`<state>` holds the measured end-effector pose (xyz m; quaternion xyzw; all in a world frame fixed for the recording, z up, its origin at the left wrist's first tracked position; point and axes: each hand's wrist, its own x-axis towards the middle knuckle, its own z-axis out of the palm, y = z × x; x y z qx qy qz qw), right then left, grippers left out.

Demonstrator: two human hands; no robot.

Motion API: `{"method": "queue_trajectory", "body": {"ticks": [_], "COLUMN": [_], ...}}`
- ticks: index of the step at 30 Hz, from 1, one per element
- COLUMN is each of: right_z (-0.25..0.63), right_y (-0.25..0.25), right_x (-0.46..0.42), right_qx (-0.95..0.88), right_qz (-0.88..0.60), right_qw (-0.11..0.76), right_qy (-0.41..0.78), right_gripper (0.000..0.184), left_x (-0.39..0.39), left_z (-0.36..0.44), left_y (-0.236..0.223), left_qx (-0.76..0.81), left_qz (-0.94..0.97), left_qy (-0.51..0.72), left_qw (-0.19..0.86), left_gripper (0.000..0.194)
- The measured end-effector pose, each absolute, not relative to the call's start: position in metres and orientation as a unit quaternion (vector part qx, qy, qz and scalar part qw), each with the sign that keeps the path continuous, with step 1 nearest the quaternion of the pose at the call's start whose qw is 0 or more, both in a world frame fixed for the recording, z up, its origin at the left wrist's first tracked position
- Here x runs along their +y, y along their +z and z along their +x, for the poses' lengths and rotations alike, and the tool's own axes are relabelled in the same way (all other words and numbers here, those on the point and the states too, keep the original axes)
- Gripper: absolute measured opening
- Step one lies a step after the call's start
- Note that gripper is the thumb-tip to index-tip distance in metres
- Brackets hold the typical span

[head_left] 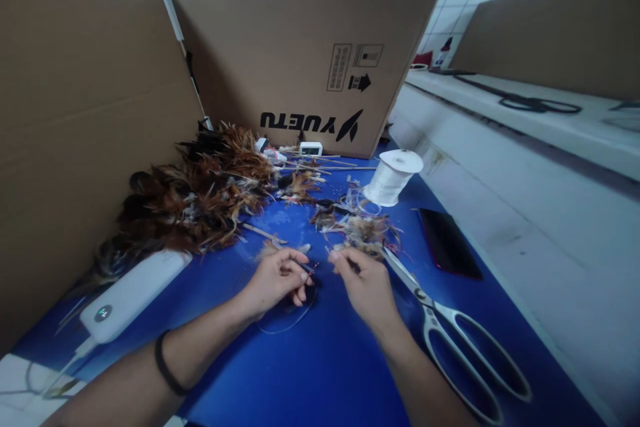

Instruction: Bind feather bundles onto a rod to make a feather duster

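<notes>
My left hand (pixel 274 283) is closed around a thin dark stick (pixel 307 267) with small red bits near its tip. A pale feather tuft (pixel 270 249) shows just behind these fingers. Below the hand, a thin clear line (pixel 283 331) curves over the blue table (pixel 300 380). My right hand (pixel 367 287) is held in a pinch a short way to the right; what lies between its fingertips is too small to name. Right beside it rest large metal scissors (pixel 423 297), blades slightly apart. Loose feather scraps (pixel 365 230) lie beyond the right hand.
Brown and black feathers (pixel 200 203) are heaped at the left. A white spool (pixel 393 178) stands back right, near a dark phone (pixel 450 243). At the left edge lies a white power bank (pixel 135 290) with a cable. Cardboard (pixel 290 33) walls the back and left.
</notes>
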<state>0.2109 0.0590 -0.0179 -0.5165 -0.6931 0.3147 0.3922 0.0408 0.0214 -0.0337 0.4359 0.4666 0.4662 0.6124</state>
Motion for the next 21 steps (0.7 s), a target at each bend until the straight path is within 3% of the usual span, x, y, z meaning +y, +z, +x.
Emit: {"method": "queue_trajectory", "body": {"ticks": [6, 12, 17, 21], "right_z": [0.221, 0.204, 0.197, 0.2], "right_y": [-0.018, -0.024, -0.031, -0.031], "right_x": [0.07, 0.057, 0.051, 0.056], "right_qx": [-0.599, -0.685, -0.74, -0.71], "right_qz": [-0.542, -0.417, -0.42, -0.471], "right_qw": [0.467, 0.363, 0.365, 0.373], "right_qy": [0.358, 0.474, 0.378, 0.367], "right_gripper": [0.028, 0.024, 0.027, 0.031], "left_x": [0.022, 0.022, 0.02, 0.02], "left_z": [0.041, 0.041, 0.041, 0.041], "left_y": [-0.039, -0.034, -0.034, -0.033], "left_qx": [0.467, 0.472, 0.473, 0.475], "left_qz": [0.453, 0.478, 0.502, 0.516], "left_qy": [0.477, 0.489, 0.476, 0.477], "left_qw": [0.591, 0.556, 0.545, 0.531], "left_gripper": [0.036, 0.037, 0.035, 0.031]}}
